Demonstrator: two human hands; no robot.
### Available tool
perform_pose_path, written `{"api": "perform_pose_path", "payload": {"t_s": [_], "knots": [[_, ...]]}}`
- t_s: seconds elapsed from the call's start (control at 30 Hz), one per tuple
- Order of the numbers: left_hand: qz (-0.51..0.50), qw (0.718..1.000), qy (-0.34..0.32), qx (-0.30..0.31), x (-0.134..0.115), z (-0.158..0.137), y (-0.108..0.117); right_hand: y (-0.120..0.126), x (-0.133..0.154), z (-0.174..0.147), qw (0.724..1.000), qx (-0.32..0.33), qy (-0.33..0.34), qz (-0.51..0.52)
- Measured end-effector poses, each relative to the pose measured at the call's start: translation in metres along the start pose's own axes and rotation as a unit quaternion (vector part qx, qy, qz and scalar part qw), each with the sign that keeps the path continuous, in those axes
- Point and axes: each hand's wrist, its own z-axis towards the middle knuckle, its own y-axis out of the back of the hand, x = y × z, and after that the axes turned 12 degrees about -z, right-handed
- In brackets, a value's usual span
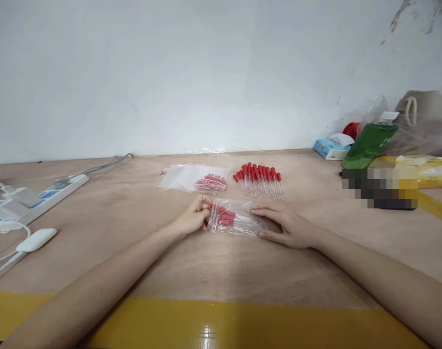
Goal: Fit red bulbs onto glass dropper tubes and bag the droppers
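Observation:
A clear plastic bag [244, 220] lies in front of me, with several droppers [227, 216] inside; their red bulbs point left and their clear tubes point right. My left hand [195, 214] pinches the bag's left end between thumb and fingers. At the opposite end, my right hand [288, 225] rests with thumb and fingers apart, fingertips touching the plastic. Just behind the bag is a loose pile of red-bulbed droppers [259, 178]. To the left of that pile, a flat stack of bags [182, 178] carries a bag with red-bulbed droppers [212, 182].
A white power strip [63, 196] with plugs and cables lies at left, near a white cable adapter [41, 240]. On the right are a green bottle [370, 143], a tissue pack [332, 146] and a blurred dark object [381, 191]. Yellow tape [192, 320] runs along the front.

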Motion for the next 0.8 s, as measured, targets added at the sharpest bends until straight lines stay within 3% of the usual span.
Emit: {"api": "perform_pose_path", "payload": {"t_s": [0.17,0.37,0.5,0.8], "knots": [[-0.005,1.000,-0.006,0.026,0.0022,0.0003,0.0002,0.0004,0.0015,-0.0003,1.000,-0.002,-0.010,-0.007],[0.070,0.996,-0.026,-0.041,0.0076,0.0037,-0.0029,0.0026,0.0041,-0.0009,0.999,-0.010,-0.034,0.012],[0.063,0.997,-0.010,-0.050,0.0067,0.0033,0.0006,0.0051,0.0054,-0.0008,0.998,-0.012,-0.053,0.037],[0.046,0.998,0.008,0.035,0.0034,-0.0017,0.0041,0.0001,0.0038,-0.0033,0.998,-0.009,-0.058,-0.007]]}}
